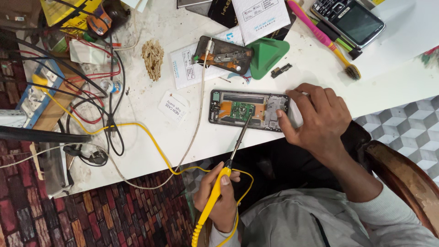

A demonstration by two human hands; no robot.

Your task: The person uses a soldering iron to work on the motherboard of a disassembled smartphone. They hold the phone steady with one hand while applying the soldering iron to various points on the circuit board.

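Observation:
An opened smartphone (238, 110) lies flat on the white table (151, 151), its green circuit board and orange flex cable exposed. My right hand (318, 119) grips the phone's right end, thumb on its lower edge and fingers over its top edge. My left hand (219, 196) is closed around the yellow handle of a soldering iron (228, 164). The iron's thin metal tip rests on the board near the phone's middle. Its yellow cord (137, 126) loops across the table to the left.
A second dismantled phone (224, 56), a green triangular pry tool (267, 56), a pink toothbrush (322, 36), a keypad phone (348, 20), white packets and a small loose part (280, 70) lie beyond. Tangled cables and a power strip (34, 93) crowd the left. A wooden chair arm (407, 178) is at right.

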